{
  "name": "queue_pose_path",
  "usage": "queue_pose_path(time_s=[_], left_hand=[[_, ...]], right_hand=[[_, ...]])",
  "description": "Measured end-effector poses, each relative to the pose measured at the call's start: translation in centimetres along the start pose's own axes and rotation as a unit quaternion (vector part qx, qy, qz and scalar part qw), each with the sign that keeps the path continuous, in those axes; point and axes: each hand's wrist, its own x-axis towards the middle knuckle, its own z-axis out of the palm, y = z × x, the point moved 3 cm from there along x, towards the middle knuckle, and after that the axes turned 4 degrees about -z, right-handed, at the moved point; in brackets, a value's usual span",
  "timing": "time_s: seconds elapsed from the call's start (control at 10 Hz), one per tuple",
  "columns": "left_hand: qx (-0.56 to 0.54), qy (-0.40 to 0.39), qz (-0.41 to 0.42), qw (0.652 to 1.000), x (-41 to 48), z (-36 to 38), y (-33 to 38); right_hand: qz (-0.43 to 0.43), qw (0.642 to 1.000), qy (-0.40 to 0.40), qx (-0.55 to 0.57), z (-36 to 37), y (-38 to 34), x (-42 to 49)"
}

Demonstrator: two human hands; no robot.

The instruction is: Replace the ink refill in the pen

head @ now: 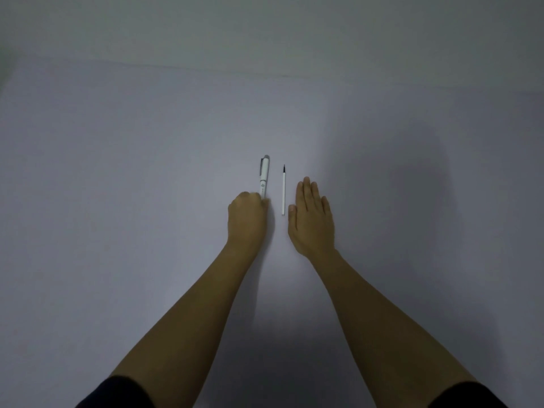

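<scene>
Two bare forearms reach in from the bottom edge over a plain pale table [117, 172], each cut off below by a dark sleeve whose rest lies out of frame. The left hand [246, 220] is curled, knuckles up, its fingers closed around the near end of a white pen [264, 178]. That end is hidden under the fingers, so how much of the barrel they cover cannot be told. The pen points toward 12 o'clock from the hand, with a dark clip along its left side and a greyish far tip; a small mark on the barrel is too blurred to read. Whether the pen rests on the table or is raised slightly is unclear.

Just at 3 o'clock of the pen, apart from it, lies a thin white refill [283, 191] with a dark tip pointing to 12 o'clock. The right hand [311, 217] lies flat and spread, palm down, grasping nothing; its thumb tip sits just beside the refill's near end, contact uncertain. Light is dim, and a soft shadow darkens the table toward 3 o'clock.
</scene>
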Motion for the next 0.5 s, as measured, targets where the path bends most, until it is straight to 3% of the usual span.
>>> queue_pose_path(time_s=[0.5], left_hand=[[-0.020,-0.012,-0.021,1.000,-0.8,-1.4,0.5]], right_hand=[[-0.011,0.999,-0.007,0.044,-2.3,-0.5,0.1]])
